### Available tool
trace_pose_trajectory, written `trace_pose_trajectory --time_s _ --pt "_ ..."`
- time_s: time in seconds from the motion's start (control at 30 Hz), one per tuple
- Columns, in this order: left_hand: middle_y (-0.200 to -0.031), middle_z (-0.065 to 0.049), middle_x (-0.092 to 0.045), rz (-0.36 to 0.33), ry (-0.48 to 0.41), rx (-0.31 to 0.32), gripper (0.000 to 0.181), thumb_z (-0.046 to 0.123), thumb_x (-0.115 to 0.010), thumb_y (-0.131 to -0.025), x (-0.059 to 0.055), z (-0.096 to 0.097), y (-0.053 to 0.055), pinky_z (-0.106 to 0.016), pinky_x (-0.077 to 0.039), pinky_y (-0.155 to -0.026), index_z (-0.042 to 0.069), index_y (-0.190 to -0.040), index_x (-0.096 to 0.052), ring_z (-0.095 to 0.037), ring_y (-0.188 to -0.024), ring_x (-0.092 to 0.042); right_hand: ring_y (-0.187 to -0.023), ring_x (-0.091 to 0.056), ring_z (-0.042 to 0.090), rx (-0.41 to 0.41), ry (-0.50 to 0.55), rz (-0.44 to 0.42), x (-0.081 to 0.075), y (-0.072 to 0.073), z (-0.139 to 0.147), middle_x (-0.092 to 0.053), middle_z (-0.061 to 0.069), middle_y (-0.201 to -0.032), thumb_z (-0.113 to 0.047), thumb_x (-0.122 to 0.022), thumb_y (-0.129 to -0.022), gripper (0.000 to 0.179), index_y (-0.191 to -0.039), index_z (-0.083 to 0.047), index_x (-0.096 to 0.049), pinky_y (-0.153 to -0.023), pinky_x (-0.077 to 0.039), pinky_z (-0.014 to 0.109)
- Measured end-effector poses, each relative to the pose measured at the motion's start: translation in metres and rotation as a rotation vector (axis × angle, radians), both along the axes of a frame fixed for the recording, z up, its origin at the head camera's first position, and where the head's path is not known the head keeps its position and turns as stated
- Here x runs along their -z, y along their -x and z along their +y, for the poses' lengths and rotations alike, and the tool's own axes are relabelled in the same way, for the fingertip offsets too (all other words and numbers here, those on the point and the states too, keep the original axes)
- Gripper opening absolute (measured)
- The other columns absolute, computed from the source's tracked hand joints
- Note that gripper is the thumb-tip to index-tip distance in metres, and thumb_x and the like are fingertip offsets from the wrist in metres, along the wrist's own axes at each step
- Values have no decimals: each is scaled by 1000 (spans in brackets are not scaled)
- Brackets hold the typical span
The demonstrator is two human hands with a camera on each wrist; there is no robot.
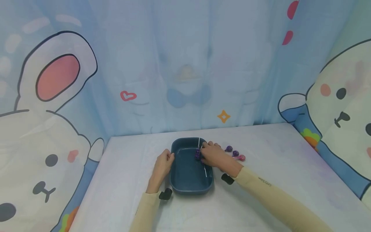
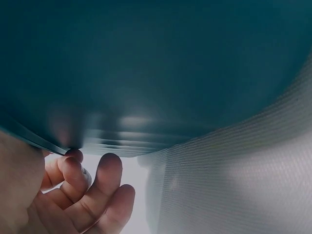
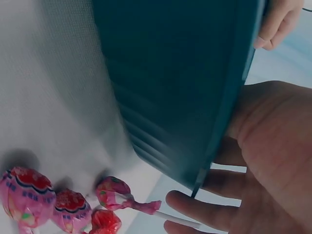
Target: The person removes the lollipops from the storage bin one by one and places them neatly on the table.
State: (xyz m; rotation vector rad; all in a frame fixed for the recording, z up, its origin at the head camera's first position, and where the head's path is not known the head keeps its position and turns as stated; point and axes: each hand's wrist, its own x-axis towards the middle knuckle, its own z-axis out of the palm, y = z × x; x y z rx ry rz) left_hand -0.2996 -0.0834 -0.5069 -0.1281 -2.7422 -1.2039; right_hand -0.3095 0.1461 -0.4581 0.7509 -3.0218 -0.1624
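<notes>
A dark teal rectangular dish [image 1: 189, 183] rests on the white-covered table. My left hand [image 1: 163, 166] pinches its left rim; in the left wrist view the curled fingers [image 2: 108, 178] sit close under that edge. Over the right rim reaches my right hand [image 1: 213, 154], fingertips inside by a purple-wrapped lollipop [image 1: 198, 154] whose white stick points to the far side. Whether these fingers pinch it I cannot tell, as the dish wall hides the thumb in the right wrist view. Another white stick [image 1: 205, 171] lies in the dish, nearer me.
Several wrapped lollipops lie on the table right of the dish, among them a purple one [image 1: 229, 149] and a pink one [image 1: 242, 157]. In the right wrist view pink wrappers [image 3: 29, 195] show close to the dish. A printed blue curtain [image 1: 185, 64] hangs behind the table.
</notes>
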Motion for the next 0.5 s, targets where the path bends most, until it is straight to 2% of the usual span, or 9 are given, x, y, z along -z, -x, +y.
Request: trace_pose_trajectory --time_s 0.23,0.5 --pt "-61 2 -42 0 9 0 24 29 -49 -94 2 0 1 -24 -33 -48 12 -77 -45 -11 -53 -40 -96 -52 31 25 2 -69 3 1 -4 -56 15 -112 -32 -70 -79 33 -101 -8 -66 -82 -44 50" --pt "-61 2 -42 7 7 -2 24 29 -48 -94 2 0 1 -24 -34 -47 12 -77 -45 -11 -53 -41 -93 -52 31 34 -13 -99 7 3 -6 -56 16 -113 -33 -71 -78 35 -100 -7 -67 -78 -46 48"
